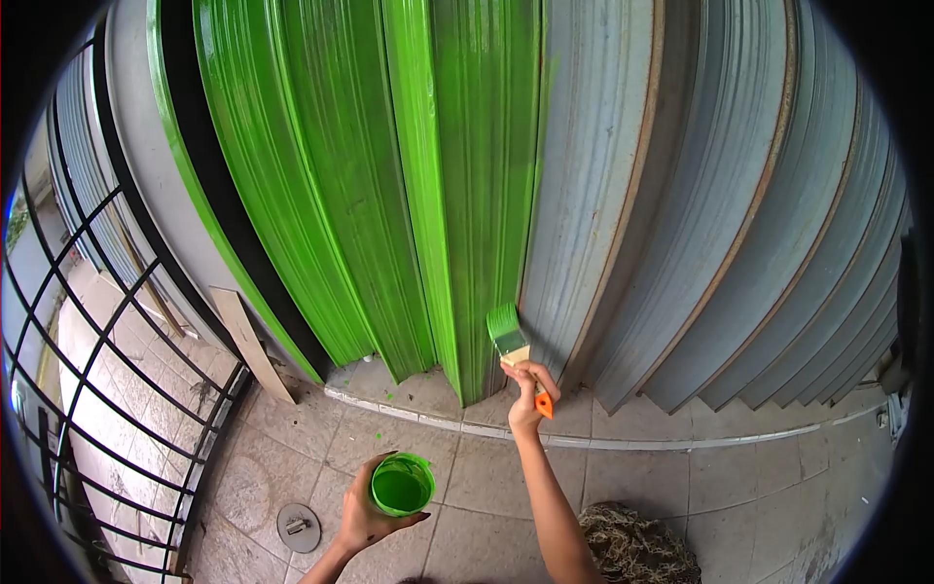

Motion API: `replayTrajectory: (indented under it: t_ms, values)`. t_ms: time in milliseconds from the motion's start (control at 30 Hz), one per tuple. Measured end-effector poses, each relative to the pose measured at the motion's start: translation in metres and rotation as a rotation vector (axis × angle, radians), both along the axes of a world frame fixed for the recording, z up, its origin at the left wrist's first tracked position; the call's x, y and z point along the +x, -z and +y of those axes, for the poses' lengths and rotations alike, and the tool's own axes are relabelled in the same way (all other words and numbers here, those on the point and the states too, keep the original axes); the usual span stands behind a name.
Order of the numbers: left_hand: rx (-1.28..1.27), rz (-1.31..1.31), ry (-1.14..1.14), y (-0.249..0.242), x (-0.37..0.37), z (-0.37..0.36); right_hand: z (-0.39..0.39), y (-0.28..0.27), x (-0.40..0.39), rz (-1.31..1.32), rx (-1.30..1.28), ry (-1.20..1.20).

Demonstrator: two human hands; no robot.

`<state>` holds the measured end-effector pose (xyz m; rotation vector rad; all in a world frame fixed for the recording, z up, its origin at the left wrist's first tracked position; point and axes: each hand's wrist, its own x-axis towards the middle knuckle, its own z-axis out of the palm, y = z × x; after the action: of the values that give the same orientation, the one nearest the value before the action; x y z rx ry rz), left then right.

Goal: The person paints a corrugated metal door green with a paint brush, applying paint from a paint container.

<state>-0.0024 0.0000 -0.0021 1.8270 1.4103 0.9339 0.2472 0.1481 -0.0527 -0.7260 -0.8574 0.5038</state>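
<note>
My right hand (530, 384) is closed around the handle of a paintbrush (508, 334), whose orange handle end sticks out below the fingers. Green paint covers the bristles, which point up against the lower part of a folded metal panel. In my left hand (362, 506) is a tub of green paint (402, 485), held by its side with the opening facing up. The corrugated metal shutter (341, 175) is bright green on its left folds. Its right folds (720, 195) are bare grey with brownish edges. Near the brush, the green is thin and patchy toward the bottom.
A black metal grille (107, 380) stands at the left. A wooden board (251, 346) leans by the shutter's left end. On the tiled floor (506, 496) lies a round metal disc (299, 528). A raised sill (623, 443) runs below the shutter, with green drips nearby.
</note>
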Motion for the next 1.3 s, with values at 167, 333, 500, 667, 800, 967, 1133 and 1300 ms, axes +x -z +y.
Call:
replayTrajectory:
  t_ms: [167,333,500,667,800,967,1133,1300]
  values:
    - [-0.005,0.026,-0.004,-0.006,-0.002,-0.001,-0.014,0.052,0.000,0.135,-0.197,0.003]
    - [0.005,0.019,0.010,0.001,-0.003,-0.002,0.001,-0.067,0.001,0.057,0.050,0.042]
    - [-0.026,0.025,0.018,-0.002,-0.002,-0.003,0.011,-0.092,0.010,-0.065,0.257,0.101]
    - [-0.017,0.008,0.028,-0.001,-0.003,-0.004,0.012,0.053,-0.002,0.090,0.067,0.076]
    - [-0.030,0.002,0.012,-0.002,-0.003,-0.005,-0.015,0.134,-0.008,0.114,-0.160,0.045]
    - [-0.024,0.007,0.014,-0.002,-0.002,-0.006,-0.002,0.108,-0.005,0.173,-0.160,0.057]
    - [-0.027,0.020,0.027,-0.002,0.000,-0.006,0.002,0.015,-0.004,0.142,0.024,0.080]
    - [-0.031,0.004,0.024,0.000,-0.002,-0.003,0.006,0.085,-0.005,0.084,0.031,0.070]
